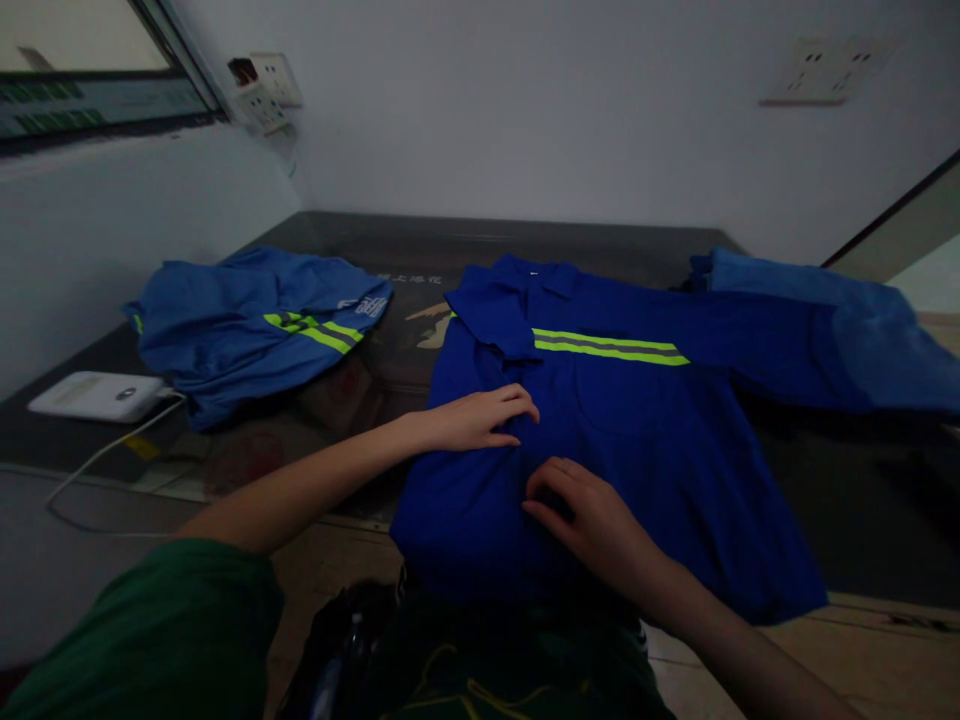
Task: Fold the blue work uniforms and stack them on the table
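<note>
A dark blue work shirt [645, 400] with a yellow-green and grey stripe lies spread on a dark table, its collar toward the wall. One sleeve is folded in over the chest at the left; the other stretches out to the right. My left hand [487, 417] rests on the shirt front left of the middle, fingers apart and slightly bent. Below it and to the right, my right hand [574, 500] is at the lower front, its fingers curled with a gap between thumb and forefinger. Neither hand visibly grips the cloth.
A crumpled lighter blue garment [247, 320] with similar stripes lies at the left. Beside it are a white power bank [97, 396] and its cable [94, 460]. More blue cloth [892, 340] lies at the right, partly under the sleeve. The wall has sockets [817, 72].
</note>
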{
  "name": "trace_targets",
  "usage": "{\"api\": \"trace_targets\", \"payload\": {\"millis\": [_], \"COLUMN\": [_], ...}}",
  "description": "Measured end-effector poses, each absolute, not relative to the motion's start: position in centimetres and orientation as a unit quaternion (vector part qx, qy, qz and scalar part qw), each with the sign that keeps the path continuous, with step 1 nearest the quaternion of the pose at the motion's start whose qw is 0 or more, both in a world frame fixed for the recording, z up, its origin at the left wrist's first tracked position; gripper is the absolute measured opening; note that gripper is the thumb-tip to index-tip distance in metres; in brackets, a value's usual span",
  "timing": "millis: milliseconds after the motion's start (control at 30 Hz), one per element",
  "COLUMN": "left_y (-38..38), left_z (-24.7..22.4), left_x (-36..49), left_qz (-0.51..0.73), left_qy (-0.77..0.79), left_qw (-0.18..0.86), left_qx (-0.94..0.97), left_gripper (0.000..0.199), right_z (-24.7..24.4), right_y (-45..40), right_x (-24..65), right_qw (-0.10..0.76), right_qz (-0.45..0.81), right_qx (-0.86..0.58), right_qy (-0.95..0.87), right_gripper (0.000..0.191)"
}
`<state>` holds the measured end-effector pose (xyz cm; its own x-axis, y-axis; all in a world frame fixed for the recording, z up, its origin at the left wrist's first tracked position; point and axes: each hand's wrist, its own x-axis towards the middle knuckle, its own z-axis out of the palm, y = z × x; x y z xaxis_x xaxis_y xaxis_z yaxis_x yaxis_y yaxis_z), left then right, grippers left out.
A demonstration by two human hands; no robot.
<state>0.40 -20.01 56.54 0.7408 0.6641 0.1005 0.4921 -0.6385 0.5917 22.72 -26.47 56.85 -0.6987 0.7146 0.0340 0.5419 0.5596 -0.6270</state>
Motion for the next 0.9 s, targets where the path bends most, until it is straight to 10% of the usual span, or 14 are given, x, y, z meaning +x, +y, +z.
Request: {"api": "trace_targets", "payload": {"millis": [267, 500, 900], "left_y": [-16.1, -8.6, -3.6], "left_z": [56.6, 53.4, 53.2], "left_x": [-3.5, -6.4, -6.1], "left_qz": [0.424, 0.317, 0.358], "left_qy": [0.496, 0.606, 0.600], "left_qw": [0.147, 0.063, 0.034], "left_qx": [0.743, 0.727, 0.715], "left_gripper": [0.018, 0.040, 0.054], "right_z": [60.8, 58.8, 57.8], "right_y": [-17.4, -10.2, -5.0], "right_x": [21.4, 13.8, 23.8], "right_qw": [0.174, 0.152, 0.393], "right_qz": [0.184, 0.045, 0.317], "right_qx": [-0.360, -0.345, -0.487], "right_qy": [-0.898, -0.925, -0.713], "right_gripper": [0.020, 0.054, 0.044]}}
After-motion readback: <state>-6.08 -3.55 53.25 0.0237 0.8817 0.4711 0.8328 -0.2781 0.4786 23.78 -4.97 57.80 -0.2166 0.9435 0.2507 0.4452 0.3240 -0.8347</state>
